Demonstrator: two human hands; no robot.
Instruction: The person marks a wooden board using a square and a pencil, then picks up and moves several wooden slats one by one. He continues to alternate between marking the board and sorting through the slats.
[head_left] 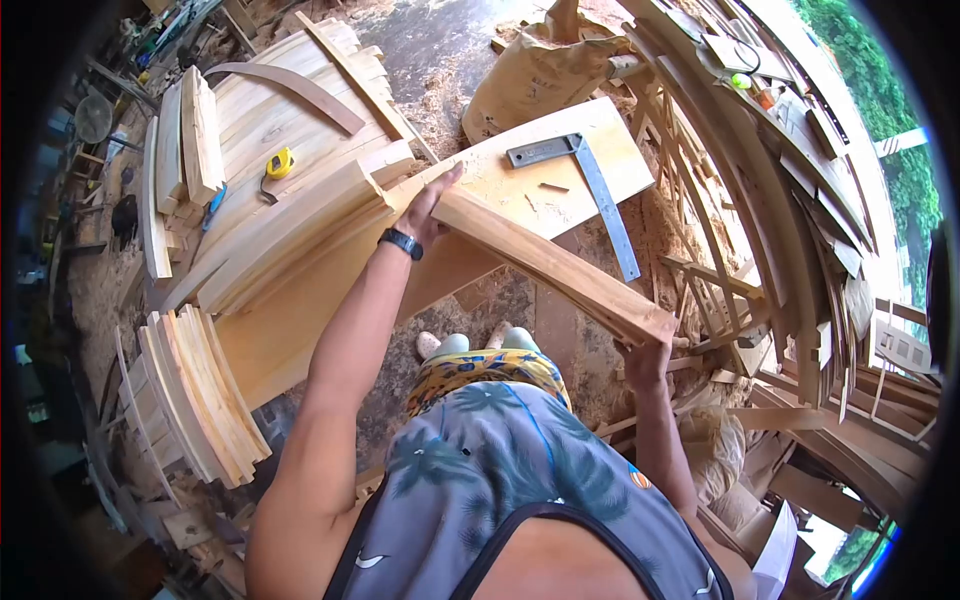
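A long wooden piece (550,265) slants across the front of my body, over the near edge of a pale board (480,170). My left hand (430,212) holds its upper left end, thumb and fingers around it. Under its lower right end is my right hand (645,362), gripping from below with its fingers partly hidden. A metal try square (605,205) lies on the board beyond the piece, with a small wood scrap (553,187) beside it. Left of my left hand, curved wooden pieces (290,235) are stacked on the work surface.
A yellow tape measure (280,163) and a curved strip (300,92) lie on planks at the upper left. More curved pieces (200,400) stand at the lower left. A brown sack (540,80) is beyond the board. Long timbers (745,170) lean at the right.
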